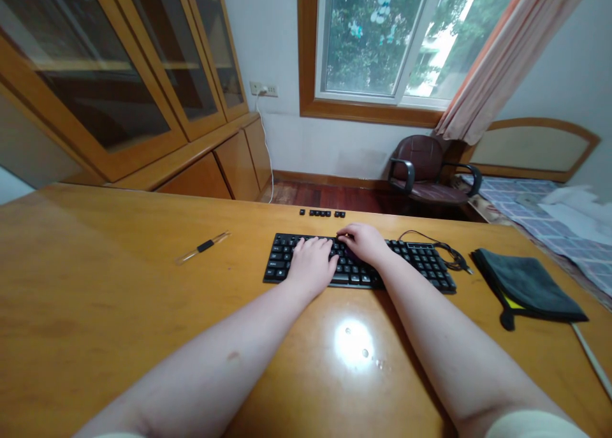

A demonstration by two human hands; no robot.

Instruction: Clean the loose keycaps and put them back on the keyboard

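Observation:
A black keyboard [351, 277] lies flat across the middle of the wooden desk. My left hand [312, 259] rests on its left part, palm down, fingers spread over the keys. At the keyboard's back edge, my right hand [366, 241] has thumb and fingers pinched together on a small dark piece that looks like a keycap, mostly hidden by the fingertips. Behind the keyboard, several loose black keycaps [320, 213] sit in a row near the desk's far edge. The keyboard's coiled cable [454, 258] lies off its right end.
To the left lies a slim clear tool with a black grip [205, 245]. A folded dark grey cloth [528, 285] with a yellow part is at right. Beyond the desk stand a glass-fronted cabinet [191, 129], an office chair [423, 164] and a bed [549, 215].

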